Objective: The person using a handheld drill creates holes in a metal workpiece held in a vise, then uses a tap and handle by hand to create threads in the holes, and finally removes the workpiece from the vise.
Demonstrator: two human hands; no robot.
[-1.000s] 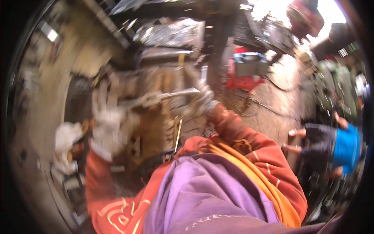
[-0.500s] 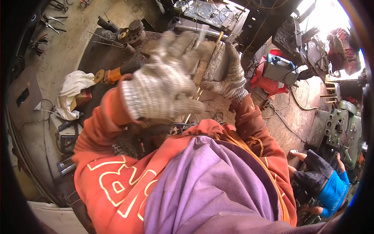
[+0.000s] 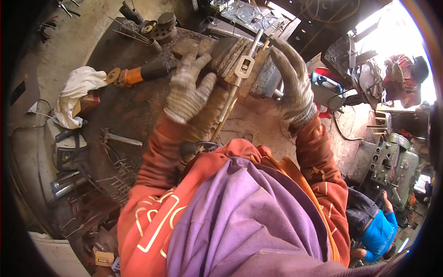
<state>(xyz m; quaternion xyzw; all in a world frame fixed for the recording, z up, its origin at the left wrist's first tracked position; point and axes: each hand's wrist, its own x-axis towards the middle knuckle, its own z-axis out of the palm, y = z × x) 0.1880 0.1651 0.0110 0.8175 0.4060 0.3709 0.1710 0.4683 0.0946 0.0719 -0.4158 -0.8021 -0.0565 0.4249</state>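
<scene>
My left hand (image 3: 188,90), in a knitted grey-white glove, hovers over the bench with its fingers apart and nothing in it. On the other side my right hand (image 3: 295,85), gloved alike, has its fingers stretched out, somewhat blurred, and is also empty. Between them lies a long metal tap wrench (image 3: 238,76) with a slotted frame in its middle, slanting across dark blocks (image 3: 225,59). A thin yellowish rod (image 3: 222,123) runs beside its lower part. Neither hand visibly grips the wrench.
An orange-and-black angle grinder (image 3: 138,75) lies left on the dark bench, by a white cloth (image 3: 76,92). Metal cylinders (image 3: 164,30) stand behind. To the right are a grey box-shaped machine (image 3: 325,90), a green machine (image 3: 394,157) and a person in blue (image 3: 378,231).
My hands have moved apart, the left one back and leftward, the right one rightward. The tap wrench now shows plainly across the blocks; before, a blurred bar showed behind my left hand.
</scene>
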